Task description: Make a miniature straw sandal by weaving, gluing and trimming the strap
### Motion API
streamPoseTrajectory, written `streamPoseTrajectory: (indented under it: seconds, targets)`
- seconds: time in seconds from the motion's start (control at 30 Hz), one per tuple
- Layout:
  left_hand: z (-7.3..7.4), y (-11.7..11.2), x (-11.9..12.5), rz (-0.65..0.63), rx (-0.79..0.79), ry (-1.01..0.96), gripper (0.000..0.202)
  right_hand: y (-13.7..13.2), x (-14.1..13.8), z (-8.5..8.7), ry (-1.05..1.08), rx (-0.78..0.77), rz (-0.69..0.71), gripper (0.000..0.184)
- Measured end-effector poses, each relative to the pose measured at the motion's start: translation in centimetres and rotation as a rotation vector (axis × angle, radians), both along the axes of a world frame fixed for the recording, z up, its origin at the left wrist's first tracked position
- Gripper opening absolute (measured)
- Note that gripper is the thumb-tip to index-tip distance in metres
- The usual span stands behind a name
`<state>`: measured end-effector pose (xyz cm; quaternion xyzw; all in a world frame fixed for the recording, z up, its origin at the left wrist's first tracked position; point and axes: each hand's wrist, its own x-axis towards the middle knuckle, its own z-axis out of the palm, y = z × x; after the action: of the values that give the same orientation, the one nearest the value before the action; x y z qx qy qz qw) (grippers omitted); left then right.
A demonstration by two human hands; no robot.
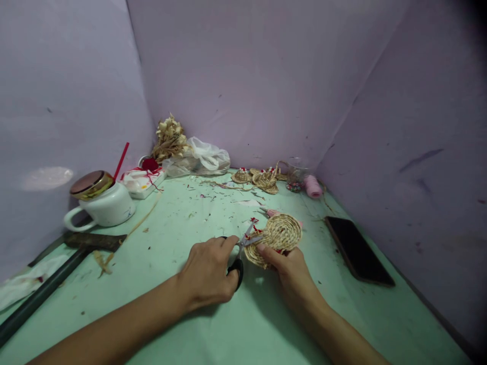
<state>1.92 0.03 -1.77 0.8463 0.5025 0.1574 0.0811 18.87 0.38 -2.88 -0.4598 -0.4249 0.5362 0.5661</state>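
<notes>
My left hand [211, 268] is closed on a pair of scissors [236, 263] with black handles, thumb and fingers in the loops. The parted blades reach up to red thread [253, 229] at the left edge of a woven straw piece [283, 232]. Coiled straw rounds make up this piece, one larger than the other. Between thumb and fingers, my right hand [289, 268] pinches it from below, above the table. Partly hidden behind the straw piece lies a pink-handled tool [272, 213] with a metal tip.
A white lidded mug [110, 205] and a hammer [89, 242] stand left. At the back are dried husks [170, 137], a plastic bag [205, 156], finished straw pieces [266, 180] and a pink thread spool [312, 186]. A phone [357, 251] lies right. Scraps dot the green tabletop [175, 218].
</notes>
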Motion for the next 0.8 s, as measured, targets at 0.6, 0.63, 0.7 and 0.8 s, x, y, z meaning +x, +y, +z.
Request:
streamPoseTrajectory:
  seconds: [0.6,0.63,0.7,0.8]
  targets:
    - [-0.19,0.09,-0.5,-0.051,-0.069,-0.096,0.052,-0.25,0.17,0.26,-0.014,0.072,-0.026,0.035]
    - [-0.12,0.11,-0.54,-0.064,-0.075,-0.095,0.051,-0.24,0.21,0.33,-0.008,0.078,-0.03,0.036]
    - [0.07,0.16,-0.61,-0.083,-0.081,-0.076,0.049,-0.23,0.24,0.47,-0.003,0.076,-0.032,0.038]
    - [0.39,0.19,-0.64,-0.069,-0.046,-0.004,0.054,-0.25,0.21,0.52,-0.053,0.065,-0.013,0.039]
